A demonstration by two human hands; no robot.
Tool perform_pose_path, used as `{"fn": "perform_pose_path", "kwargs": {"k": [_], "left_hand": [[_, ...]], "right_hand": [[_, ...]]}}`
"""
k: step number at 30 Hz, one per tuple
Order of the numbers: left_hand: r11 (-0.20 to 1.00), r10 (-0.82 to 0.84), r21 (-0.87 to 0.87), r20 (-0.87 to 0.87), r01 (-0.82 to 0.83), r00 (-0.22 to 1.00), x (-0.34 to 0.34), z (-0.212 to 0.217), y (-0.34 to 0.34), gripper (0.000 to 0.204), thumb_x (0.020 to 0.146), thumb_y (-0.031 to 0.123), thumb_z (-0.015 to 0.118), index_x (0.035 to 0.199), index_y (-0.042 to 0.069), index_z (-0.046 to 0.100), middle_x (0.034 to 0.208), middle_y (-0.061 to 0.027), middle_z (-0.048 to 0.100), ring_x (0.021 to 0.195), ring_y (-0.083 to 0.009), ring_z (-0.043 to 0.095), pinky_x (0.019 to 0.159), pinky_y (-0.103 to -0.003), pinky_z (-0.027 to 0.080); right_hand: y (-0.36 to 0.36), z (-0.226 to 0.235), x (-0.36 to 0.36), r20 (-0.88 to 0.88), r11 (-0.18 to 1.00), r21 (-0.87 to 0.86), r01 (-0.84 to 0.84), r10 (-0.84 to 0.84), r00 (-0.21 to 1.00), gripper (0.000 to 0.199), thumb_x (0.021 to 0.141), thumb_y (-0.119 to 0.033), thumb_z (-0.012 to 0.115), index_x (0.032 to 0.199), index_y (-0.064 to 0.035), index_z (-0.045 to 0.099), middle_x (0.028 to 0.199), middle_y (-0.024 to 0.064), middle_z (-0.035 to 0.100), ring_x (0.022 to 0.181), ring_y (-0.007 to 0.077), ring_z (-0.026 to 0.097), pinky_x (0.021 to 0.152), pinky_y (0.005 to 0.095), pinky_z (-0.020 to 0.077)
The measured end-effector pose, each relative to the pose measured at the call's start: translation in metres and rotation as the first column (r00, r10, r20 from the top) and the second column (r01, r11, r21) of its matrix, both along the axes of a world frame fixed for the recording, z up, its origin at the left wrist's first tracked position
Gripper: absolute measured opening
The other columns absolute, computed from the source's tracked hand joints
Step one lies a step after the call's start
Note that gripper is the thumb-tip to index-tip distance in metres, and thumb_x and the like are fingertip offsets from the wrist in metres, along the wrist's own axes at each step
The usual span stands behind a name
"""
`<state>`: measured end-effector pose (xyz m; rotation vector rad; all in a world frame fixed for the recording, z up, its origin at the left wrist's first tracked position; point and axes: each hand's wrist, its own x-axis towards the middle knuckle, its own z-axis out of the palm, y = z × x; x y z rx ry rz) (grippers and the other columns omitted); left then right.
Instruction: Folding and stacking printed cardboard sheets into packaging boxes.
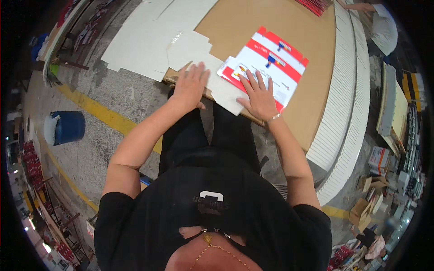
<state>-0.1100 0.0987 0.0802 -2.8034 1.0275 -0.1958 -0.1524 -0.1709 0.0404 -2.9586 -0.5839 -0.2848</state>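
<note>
Two forearms extend forward over the lap, palms down. Left hand point(191, 86) lies flat, fingers spread, released, pressing a white cardboard blank point(199, 49) at the near edge of the brown bench point(312, 104). Right hand point(260, 95) lies flat, fingers spread, grasping nothing, on a red-and-white printed carton sheet point(271, 61) just right of the blank.

Flat carton point(266, 65): red and white, unfolded, lying on the brown board.
Small box point(379, 159): white and red, floor at right.
</note>
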Motion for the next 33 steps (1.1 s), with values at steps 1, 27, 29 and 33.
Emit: {"fn": "perform_pose_path", "kwargs": {"k": [1, 27, 29, 33], "left_hand": [[1.000, 0.013, 0.009, 0.003, -0.013, 1.000, 0.001, -0.005, 0.003, 0.095, 0.064, 0.041, 0.087, 0.138, 0.000, 0.044, 0.136, -0.0174, 0.049, 0.125, -0.0329, 0.048, 0.108, -0.052, 0.031], [0.989, 0.139, 0.080, -0.815, -0.128, 0.562, 0.132, -0.001, -0.034, 0.041, 0.062, 0.038, 0.089, 0.075, 0.004, 0.069, 0.070, -0.0095, 0.069, 0.066, -0.0229, 0.065, 0.061, -0.034, 0.050], [0.965, 0.100, -0.077, -0.778, -0.252, 0.620, 0.104, -0.012, -0.015, 0.040, 0.062, 0.035, 0.089, 0.072, 0.003, 0.067, 0.071, -0.0096, 0.068, 0.065, -0.0224, 0.065, 0.061, -0.033, 0.050], [0.801, 0.057, -0.407, -0.677, -0.438, 0.734, 0.053, -0.015, -0.009, 0.028, 0.068, 0.022, 0.084, 0.076, 0.003, 0.065, 0.070, -0.0109, 0.067, 0.068, -0.0239, 0.065, 0.061, -0.036, 0.049]], "right_hand": [[0.001, 0.000, -0.012, -0.019, 1.000, -0.005, 0.006, -0.006, 1.000, 0.059, 0.095, -0.048, 0.052, 0.147, -0.0224, 0.042, 0.153, 0.0082, 0.038, 0.143, 0.0333, 0.031, 0.113, 0.0633, 0.0207], [-0.029, 0.026, -0.048, -0.197, 0.974, 0.211, 0.084, -0.042, 0.980, 0.046, 0.079, -0.034, 0.076, 0.123, -0.0214, 0.066, 0.125, 0.0104, 0.056, 0.120, 0.0302, 0.048, 0.107, 0.0510, 0.0308], [-0.031, 0.018, -0.046, -0.116, 0.968, 0.249, 0.039, -0.010, 0.993, 0.045, 0.079, -0.035, 0.076, 0.120, -0.0193, 0.068, 0.121, 0.0108, 0.056, 0.117, 0.0303, 0.048, 0.105, 0.0508, 0.0319], [-0.033, 0.011, -0.045, -0.070, 0.961, 0.277, 0.002, 0.018, 0.997, 0.043, 0.080, -0.036, 0.075, 0.119, -0.0190, 0.067, 0.131, 0.0118, 0.053, 0.129, 0.0344, 0.042, 0.111, 0.0548, 0.0266]]}}
